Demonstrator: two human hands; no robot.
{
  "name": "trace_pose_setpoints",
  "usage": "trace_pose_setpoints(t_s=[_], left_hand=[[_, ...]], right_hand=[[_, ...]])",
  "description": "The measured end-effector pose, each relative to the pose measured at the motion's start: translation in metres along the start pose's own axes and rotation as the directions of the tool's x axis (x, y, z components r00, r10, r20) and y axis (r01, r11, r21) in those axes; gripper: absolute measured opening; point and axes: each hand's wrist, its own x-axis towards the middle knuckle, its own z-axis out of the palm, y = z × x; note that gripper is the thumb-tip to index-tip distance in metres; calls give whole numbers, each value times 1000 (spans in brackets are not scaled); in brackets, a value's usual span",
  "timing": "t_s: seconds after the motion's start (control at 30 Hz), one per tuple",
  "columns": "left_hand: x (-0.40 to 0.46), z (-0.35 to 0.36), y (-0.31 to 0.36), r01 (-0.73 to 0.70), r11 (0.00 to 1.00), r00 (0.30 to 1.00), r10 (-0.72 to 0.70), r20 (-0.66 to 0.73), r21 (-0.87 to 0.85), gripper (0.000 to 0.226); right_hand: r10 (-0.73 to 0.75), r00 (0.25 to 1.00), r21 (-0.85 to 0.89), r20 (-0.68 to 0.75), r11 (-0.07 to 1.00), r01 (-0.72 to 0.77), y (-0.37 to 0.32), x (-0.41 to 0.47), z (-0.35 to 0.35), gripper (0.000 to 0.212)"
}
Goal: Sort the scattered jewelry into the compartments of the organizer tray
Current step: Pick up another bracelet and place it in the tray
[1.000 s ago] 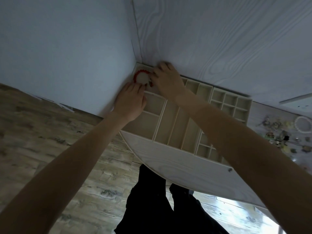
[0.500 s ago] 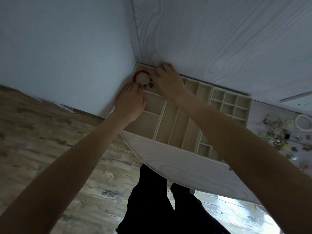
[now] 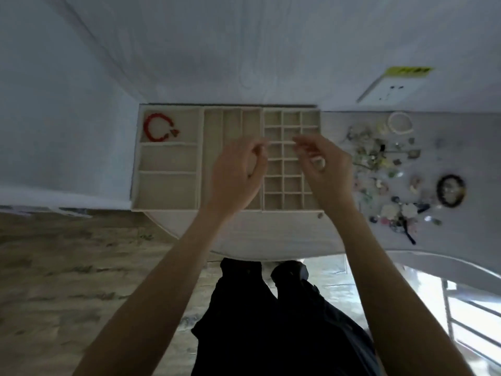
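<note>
The scattered jewelry [image 3: 390, 175] lies in a loose heap on the pale table [image 3: 271, 234], to the right of the organizer tray [image 3: 165, 207] and apart from it. Most of that heap is a blur of small pale, green and dark bits; I can't tell one piece from the next. A white ring-shaped bangle [image 3: 400, 122] sits at its far edge and a dark round bracelet [image 3: 451, 190] at its right side, and those two are the only shapes that read clearly.

One red bead bracelet [image 3: 158, 127] is already in the tray, lying as an open curl in the far-left compartment, with a small dark charm at its loose end. The other large compartments on the left and the long slots in the middle look bare where I can see them.

Both hands hang over the tray, above the grid of small square cells on its right side, and cover several of them. The left hand [image 3: 235, 172] has its fingers loosely curled, thumb near the fingertips; nothing shows in it. The right hand [image 3: 322, 164] is curled the same way, and motion blur smears the fingers. A pale spot shows by its thumb, but whether that is a small piece held or just a nail, I cannot tell.

Against the wall on the far right, a white box with a yellow label [image 3: 390, 85] is also blurred.
</note>
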Motion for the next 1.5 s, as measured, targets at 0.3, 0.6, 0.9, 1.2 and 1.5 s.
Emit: trace_pose_setpoints(t_s=[0.3,0.6,0.9,1.2,1.5], left_hand=[[-5,162,85,-128,990,773,60,631,64,33],[-45,191,89,-74,922,824,-157,544,379,34],[-39,205,103,229,860,833,-416,366,456,10],[-33,204,109,363,855,772,-499,395,372,17],[-20,181,120,275,961,883,-243,402,-23,3]], right_hand=[[274,961,-474,-40,841,-259,146,-100,-121,28],[184,976,-501,114,859,-104,203,-108,-139,31],[-5,972,-356,234,930,90,179,-78,-118,30],[76,958,-351,276,936,27,189,-61,-116,8],[66,969,-172,238,985,-25,188,-50,-134,21]])
